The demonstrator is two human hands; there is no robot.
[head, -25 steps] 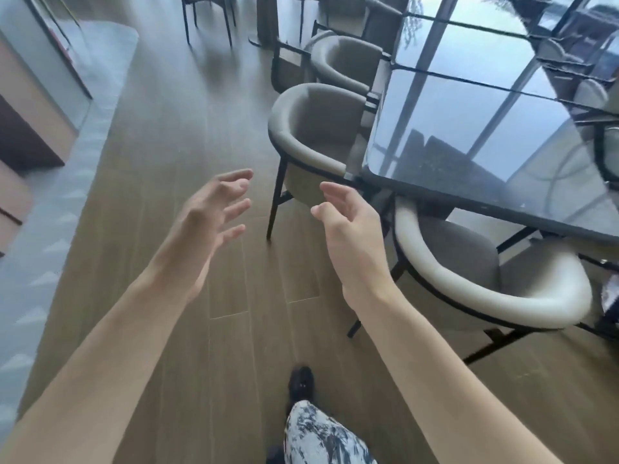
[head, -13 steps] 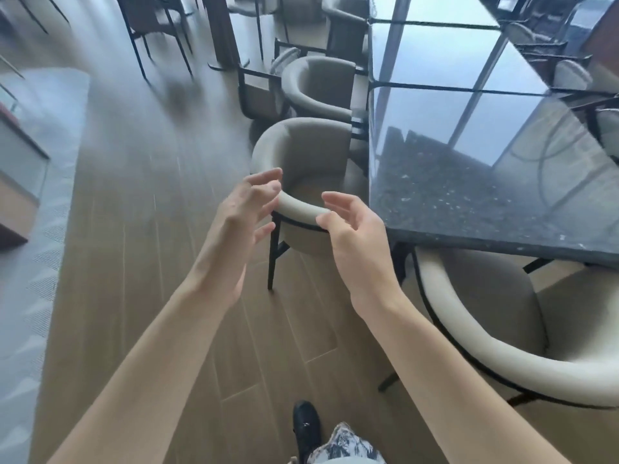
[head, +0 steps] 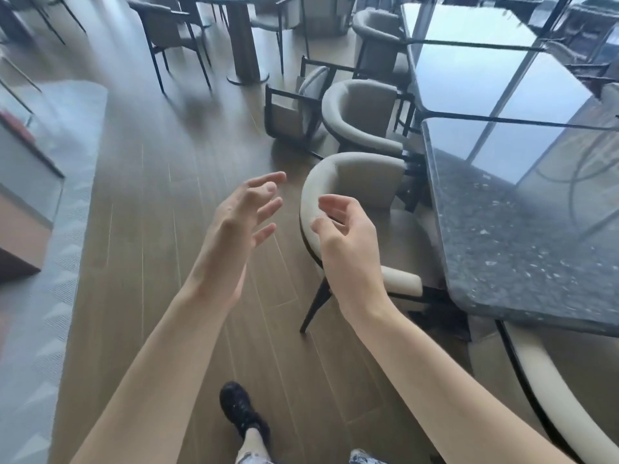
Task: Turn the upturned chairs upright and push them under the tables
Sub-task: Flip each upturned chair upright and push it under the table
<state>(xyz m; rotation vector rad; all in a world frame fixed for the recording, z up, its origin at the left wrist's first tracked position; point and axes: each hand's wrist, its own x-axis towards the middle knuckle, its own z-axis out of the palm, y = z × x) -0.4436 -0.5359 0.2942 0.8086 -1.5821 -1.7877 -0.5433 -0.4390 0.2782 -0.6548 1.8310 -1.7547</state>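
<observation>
Head view: 2 upright chairs [head: 355, 195] sit tucked at the table [head: 522, 229]; 1 tipped chair [head: 294, 105] lies beyond on the floor. Left hand [head: 234, 229] and right hand [head: 345, 242] hold nothing, fingers loosely spread.

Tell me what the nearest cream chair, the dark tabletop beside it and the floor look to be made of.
Nearest cream chair: padded cream upholstery, matte, fabric or faux leather, I cannot tell which; thin black legs, probably metal. Dark tabletop: polished stone or a stone look, dark with pale flecks and glossy window reflections. Floor: brown planks with visible seams and grain, wood or wood-look laminate, low sheen.
</observation>
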